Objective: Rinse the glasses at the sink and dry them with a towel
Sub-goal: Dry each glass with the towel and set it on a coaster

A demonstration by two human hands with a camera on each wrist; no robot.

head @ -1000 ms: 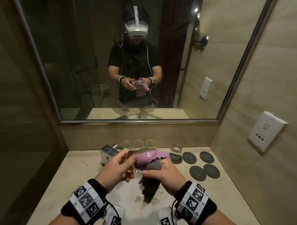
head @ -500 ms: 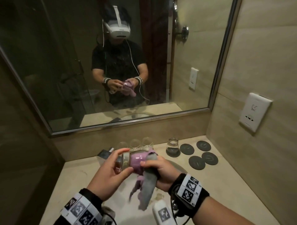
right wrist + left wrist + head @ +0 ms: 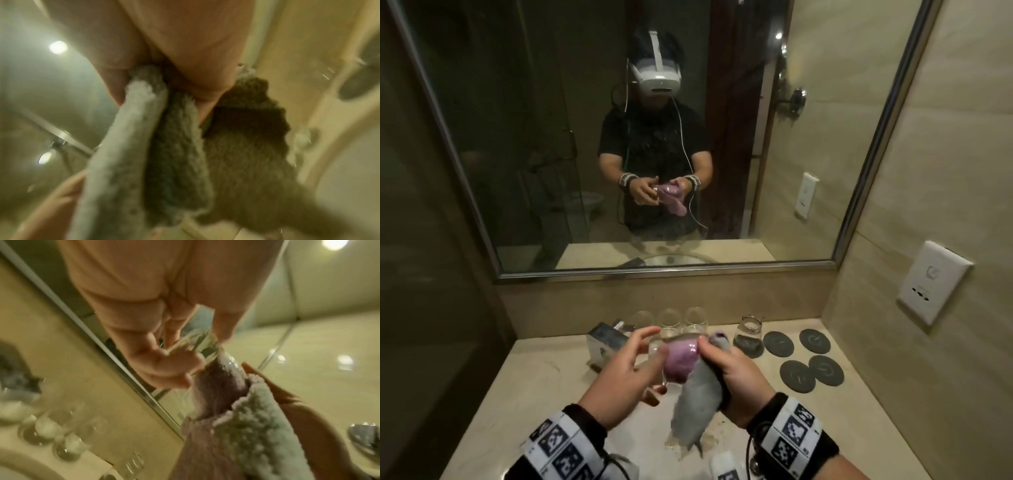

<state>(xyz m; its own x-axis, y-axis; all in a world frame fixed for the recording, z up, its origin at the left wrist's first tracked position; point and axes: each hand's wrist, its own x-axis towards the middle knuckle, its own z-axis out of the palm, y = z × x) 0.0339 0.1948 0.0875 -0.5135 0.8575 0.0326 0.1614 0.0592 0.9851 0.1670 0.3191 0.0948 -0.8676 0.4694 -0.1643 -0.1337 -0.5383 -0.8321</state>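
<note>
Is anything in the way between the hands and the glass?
No. The left hand holds the glass directly. The right hand grips the towel, which is stuffed inside the glass, so cloth lies between those fingers and the glass.

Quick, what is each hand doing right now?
Left hand: fingers curled round the glass, holding it on its side.
Right hand: gripping the towel, which is stuffed into the glass.

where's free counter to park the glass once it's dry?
Bare counter left of the silver box, and the strip between the coasters and right wall. Crowded: back edge, with upright glasses and a glass on a coaster.
</note>
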